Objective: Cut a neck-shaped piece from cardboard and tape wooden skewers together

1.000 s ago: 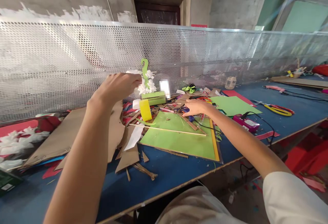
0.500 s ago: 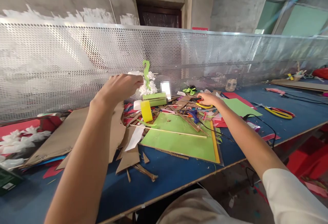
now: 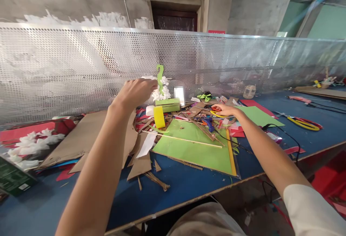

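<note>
My left hand (image 3: 139,91) is raised at the back of the table with its fingers closed. Its fingertips are at a curled green paper strip (image 3: 160,73) with white crumpled-paper flowers (image 3: 164,91) around it; what sits between the fingers is hidden. The strip rises behind a green block-shaped piece (image 3: 167,105). Amid the scraps, my right hand (image 3: 226,110) is closed around the red and yellow handles of a pair of scissors (image 3: 216,113). A blue glue gun (image 3: 207,123) lies just in front of that hand.
Green sheets (image 3: 189,149), a thin wooden stick (image 3: 186,141), a yellow roll (image 3: 159,117) and cardboard (image 3: 78,135) cover the middle and left. Farther right lie more yellow-handled scissors (image 3: 304,122) and a pink glue gun (image 3: 300,99). A perforated metal screen (image 3: 108,59) runs behind.
The view has turned slightly left, so the scene sits farther right. My left hand stays by the green strip. My right hand has moved slightly with the scissors, whose handles show more.
</note>
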Motion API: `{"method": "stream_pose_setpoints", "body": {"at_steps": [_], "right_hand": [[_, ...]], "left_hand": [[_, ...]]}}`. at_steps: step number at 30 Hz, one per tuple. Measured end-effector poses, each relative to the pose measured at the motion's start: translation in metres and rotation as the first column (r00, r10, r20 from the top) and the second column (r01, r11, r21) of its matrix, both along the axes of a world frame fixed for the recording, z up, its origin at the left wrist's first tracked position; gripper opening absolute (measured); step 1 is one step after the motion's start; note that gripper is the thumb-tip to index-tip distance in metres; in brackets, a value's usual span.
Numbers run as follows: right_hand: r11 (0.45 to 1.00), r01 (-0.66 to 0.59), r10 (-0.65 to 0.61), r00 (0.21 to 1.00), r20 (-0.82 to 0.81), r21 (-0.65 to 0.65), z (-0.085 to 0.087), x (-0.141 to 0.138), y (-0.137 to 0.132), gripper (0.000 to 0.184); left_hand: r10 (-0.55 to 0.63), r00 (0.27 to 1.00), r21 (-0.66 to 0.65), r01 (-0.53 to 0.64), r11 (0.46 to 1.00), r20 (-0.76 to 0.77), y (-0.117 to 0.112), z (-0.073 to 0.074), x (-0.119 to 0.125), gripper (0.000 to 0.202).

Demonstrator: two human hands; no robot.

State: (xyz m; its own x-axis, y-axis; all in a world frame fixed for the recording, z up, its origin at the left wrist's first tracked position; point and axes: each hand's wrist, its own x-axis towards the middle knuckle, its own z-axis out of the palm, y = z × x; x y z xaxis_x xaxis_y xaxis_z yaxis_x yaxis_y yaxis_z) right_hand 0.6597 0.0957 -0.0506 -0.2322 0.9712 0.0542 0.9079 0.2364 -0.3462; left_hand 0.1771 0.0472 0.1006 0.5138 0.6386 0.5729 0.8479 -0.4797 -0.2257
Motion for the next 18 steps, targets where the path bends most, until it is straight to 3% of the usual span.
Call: {"method": "stream_pose_setpoints", "body": {"at_steps": [4, 6, 12, 15, 18], "right_hand": [[0.998, -0.041, 0.034, 0.992, -0.120, -0.055, 0.002, 0.000, -0.004, 0.066], [0.998, -0.034, 0.031, 0.996, -0.078, -0.048, 0.001, -0.003, -0.004, 0.068], [0.990, 0.096, -0.102, 0.993, 0.060, 0.101, -0.010, -0.019, 0.002, 0.069], [0.980, 0.110, -0.117, 0.993, 0.032, 0.168, -0.012, -0.021, 0.004, 0.067], [0.958, 0.122, -0.089, 0.986, -0.138, 0.260, -0.007, -0.016, 0.004, 0.062]], "left_hand": [[-0.041, 0.999, 0.025, 0.041, 0.999, -0.022, -0.001, -0.001, 0.002, 0.040], [-0.039, 0.999, 0.025, 0.039, 0.999, -0.022, -0.003, 0.000, 0.003, 0.039], [-0.047, 0.998, 0.034, 0.048, 0.998, -0.029, 0.000, -0.001, 0.001, 0.038], [-0.043, 0.999, 0.044, 0.045, 0.998, -0.030, 0.001, -0.002, 0.000, 0.038], [-0.030, 0.999, 0.032, 0.031, 0.999, -0.029, 0.002, -0.002, 0.000, 0.039]]}}
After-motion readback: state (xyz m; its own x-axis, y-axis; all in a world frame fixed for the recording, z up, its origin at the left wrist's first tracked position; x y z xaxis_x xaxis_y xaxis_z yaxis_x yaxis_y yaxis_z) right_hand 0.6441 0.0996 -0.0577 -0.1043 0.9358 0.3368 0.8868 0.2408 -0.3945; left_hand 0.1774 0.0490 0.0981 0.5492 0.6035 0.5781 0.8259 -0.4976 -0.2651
